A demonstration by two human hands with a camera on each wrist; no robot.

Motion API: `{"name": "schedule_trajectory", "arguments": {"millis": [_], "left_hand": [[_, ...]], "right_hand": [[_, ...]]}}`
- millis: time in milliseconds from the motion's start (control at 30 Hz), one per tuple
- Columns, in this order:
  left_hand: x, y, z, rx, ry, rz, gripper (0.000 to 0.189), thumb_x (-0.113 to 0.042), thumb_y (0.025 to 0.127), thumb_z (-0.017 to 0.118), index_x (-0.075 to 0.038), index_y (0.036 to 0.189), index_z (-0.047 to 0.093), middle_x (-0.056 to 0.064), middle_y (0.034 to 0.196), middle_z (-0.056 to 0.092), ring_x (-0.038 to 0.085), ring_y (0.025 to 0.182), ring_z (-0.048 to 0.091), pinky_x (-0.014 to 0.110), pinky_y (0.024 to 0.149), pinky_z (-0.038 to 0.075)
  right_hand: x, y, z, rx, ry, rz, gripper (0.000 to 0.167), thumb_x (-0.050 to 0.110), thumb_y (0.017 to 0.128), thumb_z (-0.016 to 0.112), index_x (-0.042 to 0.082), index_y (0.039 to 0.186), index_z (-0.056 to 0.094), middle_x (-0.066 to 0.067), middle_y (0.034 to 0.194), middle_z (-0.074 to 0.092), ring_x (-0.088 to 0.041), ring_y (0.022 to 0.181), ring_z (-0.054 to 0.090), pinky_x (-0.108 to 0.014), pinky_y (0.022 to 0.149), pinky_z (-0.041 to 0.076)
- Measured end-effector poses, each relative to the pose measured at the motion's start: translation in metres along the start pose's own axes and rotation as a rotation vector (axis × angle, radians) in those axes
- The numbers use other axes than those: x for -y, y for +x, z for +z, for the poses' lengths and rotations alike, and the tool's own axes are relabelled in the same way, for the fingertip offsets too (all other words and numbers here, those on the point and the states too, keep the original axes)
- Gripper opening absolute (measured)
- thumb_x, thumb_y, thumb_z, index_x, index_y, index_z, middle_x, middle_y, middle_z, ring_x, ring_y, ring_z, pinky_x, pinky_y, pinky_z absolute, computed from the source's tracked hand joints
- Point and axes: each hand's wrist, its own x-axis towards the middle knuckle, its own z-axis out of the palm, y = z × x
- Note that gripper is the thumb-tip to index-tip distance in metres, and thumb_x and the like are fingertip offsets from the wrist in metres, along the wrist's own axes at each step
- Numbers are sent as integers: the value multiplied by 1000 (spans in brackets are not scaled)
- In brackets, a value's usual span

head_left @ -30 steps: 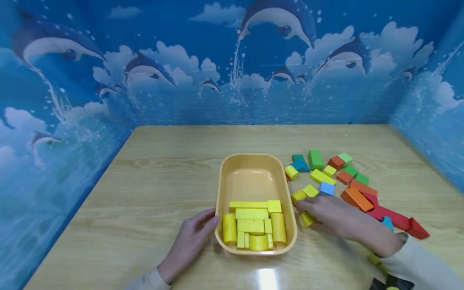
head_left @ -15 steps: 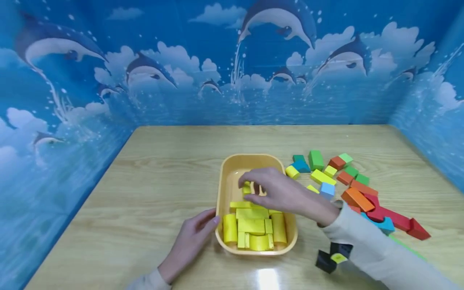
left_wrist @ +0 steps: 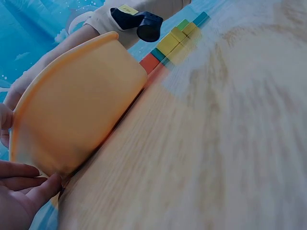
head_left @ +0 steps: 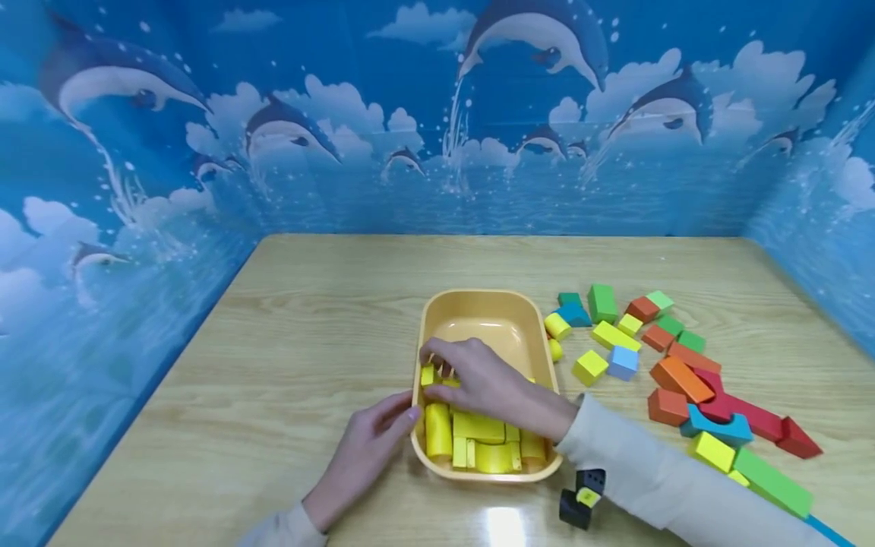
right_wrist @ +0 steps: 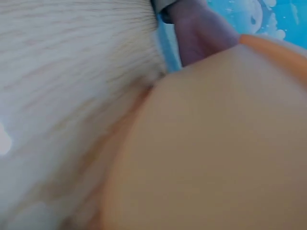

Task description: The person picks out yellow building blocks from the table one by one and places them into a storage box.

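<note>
In the head view, a tan plastic tray (head_left: pixel 487 477) stands on the table, its near half filled with yellow wooden blocks (head_left: pixel 481 427). My left hand (head_left: pixel 362 452) holds the tray's left side, thumb at the rim. The left wrist view shows the fingertips (left_wrist: pixel 48 187) low against the tray's outer wall. My right hand (head_left: pixel 481 384) reaches inside and pinches a small yellow block (head_left: pixel 428 375) near the left wall, just beyond a yellow cylinder (head_left: pixel 438 431). That hand hides part of the block and some pieces beneath. In the right wrist view, the tray's wall fills most of the picture.
Right of the tray lie scattered blocks: a yellow cube (head_left: pixel 591 368), a light blue block (head_left: pixel 623 362), an orange block (head_left: pixel 681 378), a blue arch (head_left: pixel 718 427) and a long green block (head_left: pixel 772 482). A black wrist device (head_left: pixel 583 497) hangs under the right sleeve.
My right hand has gone from the loose blocks on the right into the tray with yellow pieces, then left and nearer to the tray's left wall. My left hand stays at the tray.
</note>
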Motion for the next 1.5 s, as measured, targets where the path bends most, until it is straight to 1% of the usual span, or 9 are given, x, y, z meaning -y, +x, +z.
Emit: {"name": "schedule_trajectory", "arguments": {"millis": [100,267,500,633,767,900,1133,1367,1500], "left_hand": [[0,0,0,1,-7,-5,39,-26,97,59,1,125,61,18,125,63,28,113,61,39,98,50],[0,0,0,3,-17,-8,39,-25,97,59,1,125,60,19,124,63,28,112,62,36,97,50],[-1,1,0,10,-20,-15,41,-27,97,59,3,126,59,20,125,62,29,114,61,37,98,50],[1,1,0,4,-18,-13,41,-26,97,59,3,126,59,21,125,62,29,114,61,36,98,50],[2,0,0,2,-25,-5,40,-24,96,60,3,125,60,21,124,62,29,113,62,35,97,50],[2,0,0,4,-27,1,40,-24,96,60,3,125,60,21,124,62,29,113,62,35,98,50],[1,0,0,4,-24,1,40,-24,96,59,4,125,60,21,124,62,29,113,62,36,98,50],[0,1,1,1,-23,-2,39,-24,96,60,3,124,60,20,123,63,27,113,62,36,98,50],[-1,1,1,-2,-18,-7,39,-25,96,60,1,124,61,18,123,64,26,113,62,36,98,50]], "right_hand": [[0,-2,4,-2,-18,26,28,24,86,74,14,109,61,1,96,68,-13,88,62,-25,76,54],[-1,-3,7,63,-66,37,22,27,88,73,16,104,64,4,99,68,-12,93,60,-29,82,53],[-3,-7,8,130,-75,25,26,35,88,72,17,103,61,9,87,61,-9,77,53,-23,67,48],[-4,-9,7,161,-63,46,35,41,84,73,17,105,59,10,86,56,-10,76,51,-23,65,46],[-4,-12,6,184,-55,55,49,49,76,78,18,107,56,8,94,57,-11,86,52,-26,74,48],[-3,-14,6,203,-51,33,58,50,68,83,17,106,54,7,105,57,-13,97,52,-30,87,48],[-2,-16,6,215,-52,11,51,49,68,83,20,96,52,10,101,54,-13,96,49,-30,85,46],[0,-19,8,184,-135,9,45,56,67,81,24,80,51,2,125,54,-18,110,49,-37,91,44],[3,-22,9,189,-151,17,44,59,70,77,25,74,50,-3,132,53,-21,117,49,-40,94,44]]}}
